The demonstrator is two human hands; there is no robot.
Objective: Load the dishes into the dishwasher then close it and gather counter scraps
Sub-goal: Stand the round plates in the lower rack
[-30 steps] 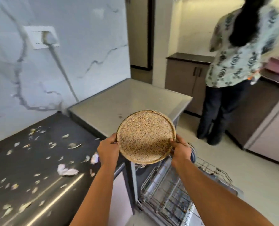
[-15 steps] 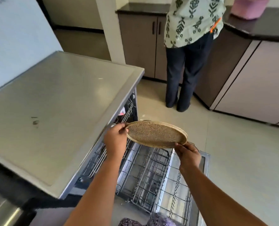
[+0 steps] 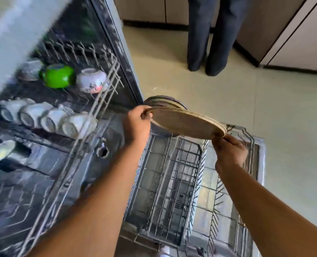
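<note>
- The round, speckled tan plate [image 3: 186, 124] has a raised rim and a fine grainy surface. It is tilted, its left edge higher and its right edge lower.
- The left hand [image 3: 137, 125] pinches the plate's left rim; the right hand [image 3: 230, 151] holds its lower right edge from beneath with curled fingers.
- The plate hangs above the far end of the pulled-out grey wire lower rack [image 3: 174, 184] of the open dishwasher.
- Just behind it, darker round plates [image 3: 163, 102] stand on edge in that rack.
- At the left, the upper wire rack [image 3: 91, 115] holds a row of white cups [image 3: 48, 119], a green cup [image 3: 58, 76] and a patterned bowl [image 3: 91, 80].
- Another person's dark trouser legs [image 3: 207, 34] stand on the pale floor far off.
</note>
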